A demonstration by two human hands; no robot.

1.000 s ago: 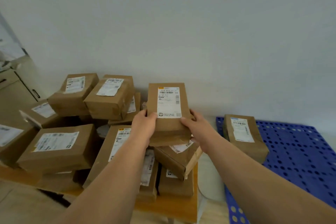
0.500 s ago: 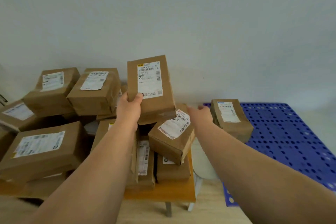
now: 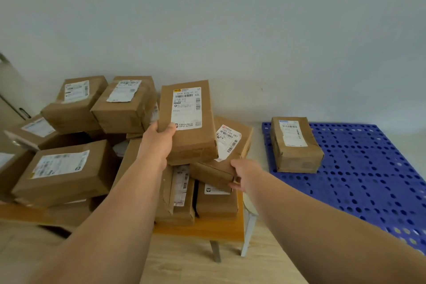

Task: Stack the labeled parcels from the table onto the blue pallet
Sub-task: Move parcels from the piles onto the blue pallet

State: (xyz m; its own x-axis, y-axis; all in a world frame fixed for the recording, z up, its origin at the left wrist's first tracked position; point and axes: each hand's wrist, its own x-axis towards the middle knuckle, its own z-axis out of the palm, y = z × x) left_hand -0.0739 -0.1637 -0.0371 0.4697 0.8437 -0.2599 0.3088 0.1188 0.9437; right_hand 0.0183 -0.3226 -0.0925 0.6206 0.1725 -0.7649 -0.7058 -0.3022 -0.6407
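My left hand point(image 3: 159, 139) grips a tall brown parcel point(image 3: 187, 122) by its lower left corner and holds it upright above the pile, white label facing me. My right hand point(image 3: 244, 174) is closed around the near corner of a tilted brown parcel point(image 3: 222, 159) that lies on top of the pile at the table's right end. The blue perforated pallet point(image 3: 359, 175) lies on the floor to the right. One labeled parcel point(image 3: 296, 145) sits on the pallet's far left corner.
Several more labeled brown parcels point(image 3: 62, 170) are heaped on the orange wooden table point(image 3: 216, 229). A white table leg point(image 3: 247, 233) stands between table and pallet. A beige cabinet point(image 3: 10, 99) is at the far left, a plain wall behind.
My right hand let go of the tall parcel, dropped to the tilted parcel below and took hold of its corner. My left hand alone now carries the tall parcel.
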